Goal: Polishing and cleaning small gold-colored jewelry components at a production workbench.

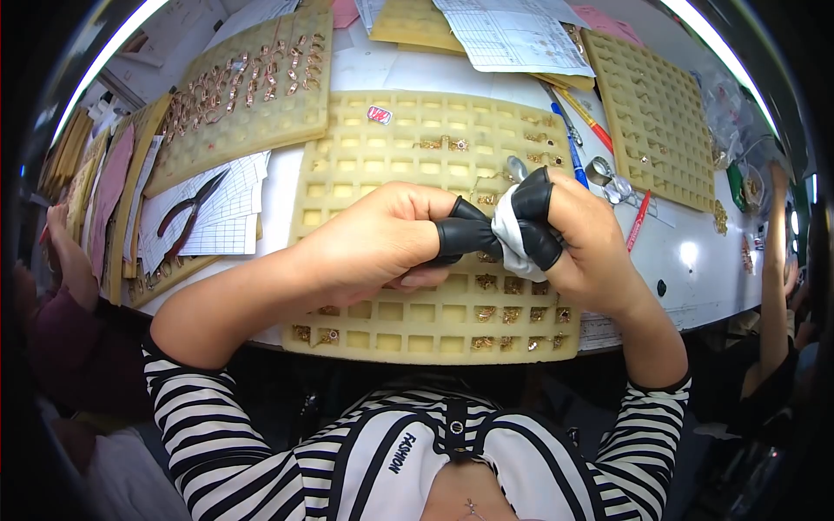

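Hands meet over the yellow foam tray [365,165]: left hand [382,239] and right hand [578,247] both pinch a white cloth [512,234]; pliers [193,208] lie at nine o'clock.

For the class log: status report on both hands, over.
Left hand and right hand pinch white cloth. Foam tray below. Nothing obstructing.

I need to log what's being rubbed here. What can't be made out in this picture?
- Head view: whatever the cloth wraps, hidden by it and both hands, left hand, right hand.
- Pieces in the foam tray: too small to tell apart.
- Tray cells beneath the hands: covered.
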Action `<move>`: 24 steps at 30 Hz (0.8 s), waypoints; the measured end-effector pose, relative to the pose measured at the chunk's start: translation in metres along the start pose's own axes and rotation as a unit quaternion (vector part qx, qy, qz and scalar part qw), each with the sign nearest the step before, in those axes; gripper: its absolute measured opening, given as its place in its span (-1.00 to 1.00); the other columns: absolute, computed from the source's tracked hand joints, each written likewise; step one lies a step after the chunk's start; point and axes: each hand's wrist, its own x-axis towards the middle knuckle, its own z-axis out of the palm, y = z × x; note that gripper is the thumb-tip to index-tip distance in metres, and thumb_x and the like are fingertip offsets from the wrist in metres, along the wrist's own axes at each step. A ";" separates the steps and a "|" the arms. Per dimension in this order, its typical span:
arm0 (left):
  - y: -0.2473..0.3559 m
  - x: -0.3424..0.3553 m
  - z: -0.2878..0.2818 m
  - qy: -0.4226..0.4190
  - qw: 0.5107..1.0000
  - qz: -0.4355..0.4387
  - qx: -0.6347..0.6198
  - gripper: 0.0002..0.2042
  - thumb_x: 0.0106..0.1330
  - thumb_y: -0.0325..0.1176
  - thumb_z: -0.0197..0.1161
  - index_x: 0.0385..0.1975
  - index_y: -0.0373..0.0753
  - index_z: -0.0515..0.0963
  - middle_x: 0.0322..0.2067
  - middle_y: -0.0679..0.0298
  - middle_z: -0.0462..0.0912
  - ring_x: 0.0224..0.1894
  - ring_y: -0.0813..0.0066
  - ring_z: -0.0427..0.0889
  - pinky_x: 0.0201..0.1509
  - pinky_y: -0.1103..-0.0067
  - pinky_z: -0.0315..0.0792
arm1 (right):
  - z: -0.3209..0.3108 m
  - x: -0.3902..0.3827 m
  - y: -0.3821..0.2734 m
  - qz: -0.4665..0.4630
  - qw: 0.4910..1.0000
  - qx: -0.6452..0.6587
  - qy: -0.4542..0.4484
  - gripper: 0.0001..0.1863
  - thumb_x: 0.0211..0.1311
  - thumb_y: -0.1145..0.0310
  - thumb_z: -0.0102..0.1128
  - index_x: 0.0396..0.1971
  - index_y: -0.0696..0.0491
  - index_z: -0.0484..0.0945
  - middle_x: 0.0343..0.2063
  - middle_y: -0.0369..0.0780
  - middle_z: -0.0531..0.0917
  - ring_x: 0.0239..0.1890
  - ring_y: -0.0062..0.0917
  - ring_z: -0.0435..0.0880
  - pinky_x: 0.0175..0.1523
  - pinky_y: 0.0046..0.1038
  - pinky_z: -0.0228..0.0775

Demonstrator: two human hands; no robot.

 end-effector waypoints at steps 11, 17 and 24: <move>0.000 -0.003 0.004 0.165 0.798 0.308 0.492 -0.86 0.07 -0.54 0.18 -0.35 -0.33 0.57 -0.61 0.18 0.52 -0.60 0.55 0.45 -0.54 0.66 0.29 | -0.010 -0.002 0.004 0.005 0.998 -0.029 0.052 -0.90 -0.01 0.57 0.10 -0.43 0.18 0.45 -0.53 -0.18 0.46 -0.51 -0.41 0.46 -0.42 -0.51 0.30; -0.003 -0.002 0.003 0.173 0.781 0.334 0.499 -0.88 0.03 -0.57 0.20 -0.41 -0.37 0.56 -0.61 0.16 0.52 -0.61 0.48 0.48 -0.55 0.63 0.31 | -0.009 -0.002 0.004 0.018 0.998 -0.029 0.055 -0.91 -0.01 0.57 0.10 -0.45 0.20 0.45 -0.54 -0.17 0.46 -0.52 -0.42 0.46 -0.42 -0.52 0.30; -0.005 0.000 0.001 0.163 0.775 0.335 0.510 -0.91 0.03 -0.56 0.21 -0.45 -0.38 0.53 -0.60 0.13 0.53 -0.59 0.43 0.50 -0.53 0.60 0.34 | 0.001 -0.001 0.000 0.040 0.997 0.033 0.061 -0.87 0.02 0.55 0.10 -0.38 0.18 0.49 -0.51 -0.19 0.50 -0.47 -0.44 0.49 -0.35 -0.52 0.32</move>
